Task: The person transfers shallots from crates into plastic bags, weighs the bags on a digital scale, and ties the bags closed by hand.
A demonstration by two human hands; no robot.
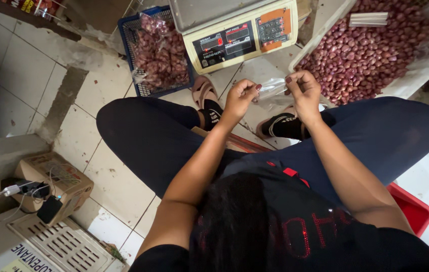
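A digital weighing scale (pixel 234 32) sits on the tiled floor. Left of it stands a blue basket (pixel 133 55) of bagged shallots; right of it, a loose shallot heap (pixel 371 50); far below-left, a cardboard box (pixel 55 179).

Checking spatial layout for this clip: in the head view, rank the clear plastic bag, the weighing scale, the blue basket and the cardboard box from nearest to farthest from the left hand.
From the left hand:
1. Clear plastic bag, pinched at the fingertips, between both hands.
2. Weighing scale, just ahead on the floor.
3. Blue basket of bagged shallots, ahead and leftward.
4. Cardboard box, far left, beside the person.
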